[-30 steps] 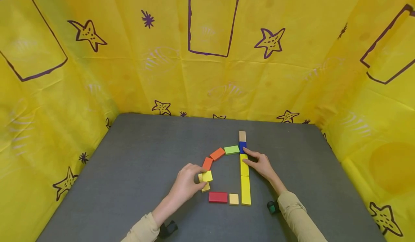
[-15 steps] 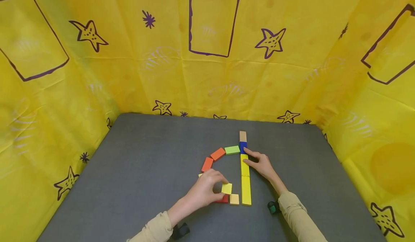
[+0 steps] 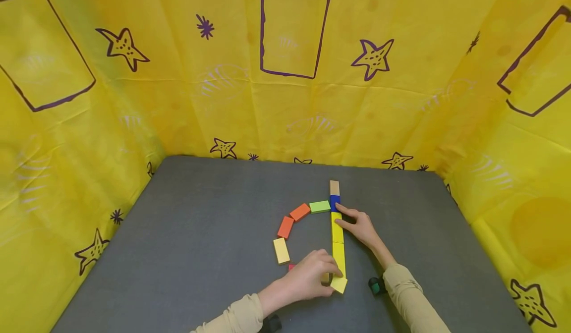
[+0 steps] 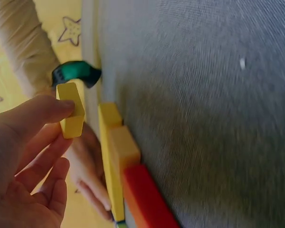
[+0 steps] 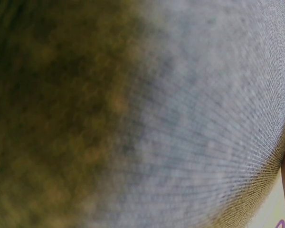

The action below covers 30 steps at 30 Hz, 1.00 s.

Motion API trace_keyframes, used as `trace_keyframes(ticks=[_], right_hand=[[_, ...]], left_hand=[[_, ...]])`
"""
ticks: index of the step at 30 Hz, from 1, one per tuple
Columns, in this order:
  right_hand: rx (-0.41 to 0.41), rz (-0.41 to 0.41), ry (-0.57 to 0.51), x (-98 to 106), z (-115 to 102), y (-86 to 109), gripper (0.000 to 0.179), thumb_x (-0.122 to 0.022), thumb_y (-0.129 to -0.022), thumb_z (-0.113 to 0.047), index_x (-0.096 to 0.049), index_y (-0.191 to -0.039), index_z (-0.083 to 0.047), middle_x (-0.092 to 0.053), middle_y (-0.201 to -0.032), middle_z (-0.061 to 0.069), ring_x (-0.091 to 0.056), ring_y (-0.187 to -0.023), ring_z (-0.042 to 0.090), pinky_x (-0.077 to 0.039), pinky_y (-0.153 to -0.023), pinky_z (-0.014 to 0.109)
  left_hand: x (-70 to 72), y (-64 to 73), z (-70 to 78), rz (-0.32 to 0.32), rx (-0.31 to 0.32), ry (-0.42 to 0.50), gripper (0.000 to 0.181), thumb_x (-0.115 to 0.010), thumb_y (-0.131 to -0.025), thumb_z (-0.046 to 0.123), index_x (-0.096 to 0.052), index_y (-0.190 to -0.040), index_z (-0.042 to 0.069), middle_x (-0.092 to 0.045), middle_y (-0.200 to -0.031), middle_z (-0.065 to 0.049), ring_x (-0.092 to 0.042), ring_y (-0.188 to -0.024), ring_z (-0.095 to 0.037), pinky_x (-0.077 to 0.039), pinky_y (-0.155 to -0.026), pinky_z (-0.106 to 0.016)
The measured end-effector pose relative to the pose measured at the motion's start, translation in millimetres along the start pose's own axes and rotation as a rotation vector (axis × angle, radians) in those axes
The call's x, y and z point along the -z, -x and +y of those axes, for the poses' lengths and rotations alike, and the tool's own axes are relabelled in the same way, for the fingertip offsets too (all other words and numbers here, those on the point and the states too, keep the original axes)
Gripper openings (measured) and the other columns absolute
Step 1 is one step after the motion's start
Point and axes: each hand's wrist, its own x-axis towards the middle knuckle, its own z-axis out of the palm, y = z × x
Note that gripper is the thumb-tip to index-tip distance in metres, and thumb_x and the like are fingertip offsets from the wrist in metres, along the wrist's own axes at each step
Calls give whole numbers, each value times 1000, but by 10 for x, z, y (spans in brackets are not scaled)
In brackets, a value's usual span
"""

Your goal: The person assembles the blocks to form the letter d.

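Observation:
My left hand [image 3: 312, 276] pinches a small yellow block [image 3: 339, 285] between thumb and fingers, over the near end of a straight column of blocks. In the left wrist view this yellow block [image 4: 70, 110] is raised off the table and apart from the column. My right hand [image 3: 360, 229] rests its fingertips on the column, at the blue block [image 3: 335, 203] and the long yellow block [image 3: 336, 228] below it. A wooden block [image 3: 334, 188] forms the far end. The red block [image 4: 149, 197] and a pale block [image 4: 125, 147] beside it are largely hidden by my left hand in the head view.
Left of the column, a curve of blocks runs from a green block [image 3: 319, 207] through two orange blocks [image 3: 285, 227] to a pale yellow block [image 3: 281, 250]. All lie on the dark grey table [image 3: 200, 224]. Yellow patterned cloth [image 3: 290, 115] encloses the back and sides.
My left hand has carried the small yellow block rightward and nearer, from the curve's left side to the column's near end. The right hand has stayed in place.

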Motion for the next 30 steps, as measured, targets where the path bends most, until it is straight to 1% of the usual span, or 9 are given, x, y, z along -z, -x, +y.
trace_keyframes(ticks=[2, 4, 7, 11, 16, 26, 30], right_hand=[[1, 1, -6, 1, 0, 0, 53, -69, -86, -29, -53, -136, -18, -53, -138, 9, -48, -127, 37, -34, -103, 58], [2, 1, -3, 1, 0, 0, 53, -69, -86, -29, -53, -136, -18, -53, -138, 9, -49, -127, 37, -34, -103, 58], [1, 2, -4, 2, -1, -2, 53, -69, -86, -28, -53, -136, -18, -53, -138, 9, -49, -126, 37, -35, -103, 58], [0, 5, 2, 2, -1, -2, 53, -69, -86, -28, -53, -136, -19, -54, -137, 10, -49, -126, 37, -35, -103, 58], [10, 8, 5, 0, 10, -1, 53, -69, -86, -28, -53, -136, -18, -55, -136, 11, -51, -125, 36, -36, -102, 57], [18, 12, -6, -5, 30, -2, 52, -69, -86, -28, -53, -135, -18, -55, -136, 11, -51, -124, 37, -36, -102, 57], [17, 12, 0, -2, 19, -1, 52, -69, -86, -28, -53, -135, -18, -55, -136, 10, -51, -124, 36, -36, -102, 57]], left_hand=[[-58, -28, 13, -13, -30, -5, 26, -79, -72, 20, -74, -97, 19, -67, -89, 11, -47, -80, 0, -32, -71, -9], [-106, -46, 19, -34, -46, -13, 26, -80, -72, 21, -74, -97, 20, -66, -88, 11, -47, -79, 0, -31, -70, -8], [-161, -61, 21, -69, -56, -43, 26, -80, -72, 24, -73, -98, 22, -65, -88, 12, -47, -81, 0, -31, -72, -9], [-209, -64, 20, -95, -54, -87, 27, -80, -73, 28, -73, -98, 24, -63, -88, 13, -48, -84, 0, -33, -74, -10], [-241, -62, 20, -106, -55, -120, 27, -80, -72, 30, -74, -98, 25, -61, -86, 12, -47, -84, 0, -33, -75, -11], [-264, -60, 17, -103, -58, -150, 26, -80, -72, 30, -75, -98, 25, -59, -86, 13, -46, -84, 0, -34, -76, -12], [-265, -62, 21, -110, -51, -148, 26, -80, -73, 30, -74, -98, 25, -58, -86, 12, -45, -84, 0, -34, -77, -12]])
